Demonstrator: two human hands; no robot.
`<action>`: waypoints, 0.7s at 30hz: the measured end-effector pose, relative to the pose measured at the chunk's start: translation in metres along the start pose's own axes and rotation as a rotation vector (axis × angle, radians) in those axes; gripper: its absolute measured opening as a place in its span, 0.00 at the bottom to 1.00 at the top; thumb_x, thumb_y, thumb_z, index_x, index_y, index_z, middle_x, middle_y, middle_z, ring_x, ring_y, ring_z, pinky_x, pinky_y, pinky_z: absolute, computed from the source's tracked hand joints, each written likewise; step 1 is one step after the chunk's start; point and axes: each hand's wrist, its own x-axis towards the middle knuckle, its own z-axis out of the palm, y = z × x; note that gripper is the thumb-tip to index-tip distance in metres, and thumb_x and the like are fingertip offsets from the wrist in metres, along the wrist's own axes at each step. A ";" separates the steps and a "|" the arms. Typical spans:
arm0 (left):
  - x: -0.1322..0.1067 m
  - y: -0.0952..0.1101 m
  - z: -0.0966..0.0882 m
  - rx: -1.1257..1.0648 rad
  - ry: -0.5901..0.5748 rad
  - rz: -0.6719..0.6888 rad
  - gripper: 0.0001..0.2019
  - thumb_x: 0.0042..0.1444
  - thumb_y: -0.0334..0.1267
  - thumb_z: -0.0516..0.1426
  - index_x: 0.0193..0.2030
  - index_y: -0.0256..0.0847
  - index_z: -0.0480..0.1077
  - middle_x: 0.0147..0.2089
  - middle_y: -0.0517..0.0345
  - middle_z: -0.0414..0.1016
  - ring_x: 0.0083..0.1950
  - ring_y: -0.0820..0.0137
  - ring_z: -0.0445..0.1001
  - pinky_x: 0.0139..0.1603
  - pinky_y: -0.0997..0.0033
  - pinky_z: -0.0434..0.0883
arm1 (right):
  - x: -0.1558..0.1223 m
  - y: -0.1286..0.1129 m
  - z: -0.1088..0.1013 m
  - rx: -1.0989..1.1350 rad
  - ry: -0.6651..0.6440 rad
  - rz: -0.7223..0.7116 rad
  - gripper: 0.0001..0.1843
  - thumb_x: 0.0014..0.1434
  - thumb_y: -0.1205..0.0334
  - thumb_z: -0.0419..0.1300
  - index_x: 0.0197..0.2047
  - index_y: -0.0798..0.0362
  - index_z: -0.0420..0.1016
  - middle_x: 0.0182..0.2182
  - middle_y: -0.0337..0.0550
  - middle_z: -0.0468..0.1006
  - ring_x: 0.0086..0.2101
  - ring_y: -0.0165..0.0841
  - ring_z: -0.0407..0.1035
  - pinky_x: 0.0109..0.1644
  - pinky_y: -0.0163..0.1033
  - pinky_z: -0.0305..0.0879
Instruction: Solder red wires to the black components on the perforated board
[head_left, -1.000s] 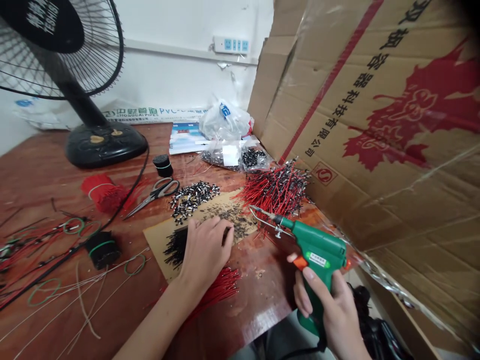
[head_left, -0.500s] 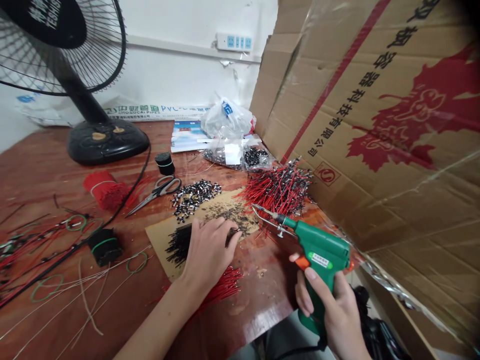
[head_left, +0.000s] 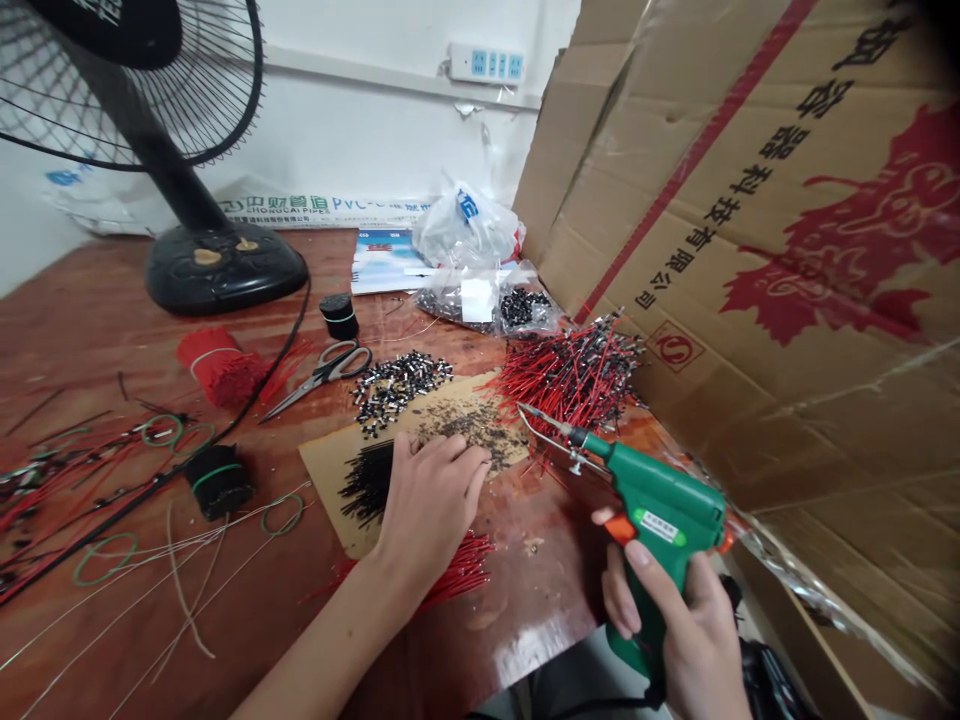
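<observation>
My right hand (head_left: 679, 610) is wrapped round the handle of a green soldering gun (head_left: 667, 500), a finger near its orange trigger. The gun's thin metal tip and curved solder feed tube (head_left: 551, 428) point left, apart from my left hand. My left hand (head_left: 435, 490) is closed low over a tan board (head_left: 330, 480), fingers bent and thumb side to the right; whatever lies between its fingertips is hidden. Black wires (head_left: 365, 485) stick out to the left beneath it. Red wires (head_left: 465, 568) lie just below the hand, partly covered by the wrist.
Small black and silver parts (head_left: 401, 385) lie behind the board. Red wires with black ends (head_left: 574, 370) are heaped beside a tall cardboard box (head_left: 712, 400). Scissors (head_left: 322, 375), a red wire bundle (head_left: 217, 365), black bundles, loose wires and a fan (head_left: 225, 270) occupy the left side.
The whole view has shifted slightly, moving things a little to the right. My left hand's fingers have curled in more, and a dark gap by the thumb no longer shows. The soldering gun stays in my right hand.
</observation>
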 end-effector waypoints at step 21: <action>0.003 0.000 0.003 -0.015 -0.011 -0.032 0.14 0.68 0.40 0.48 0.41 0.45 0.75 0.36 0.60 0.76 0.40 0.67 0.71 0.48 0.57 0.50 | -0.005 -0.016 -0.019 -0.222 -0.062 0.021 0.27 0.60 0.46 0.56 0.53 0.57 0.55 0.18 0.37 0.64 0.20 0.20 0.61 0.28 0.27 0.62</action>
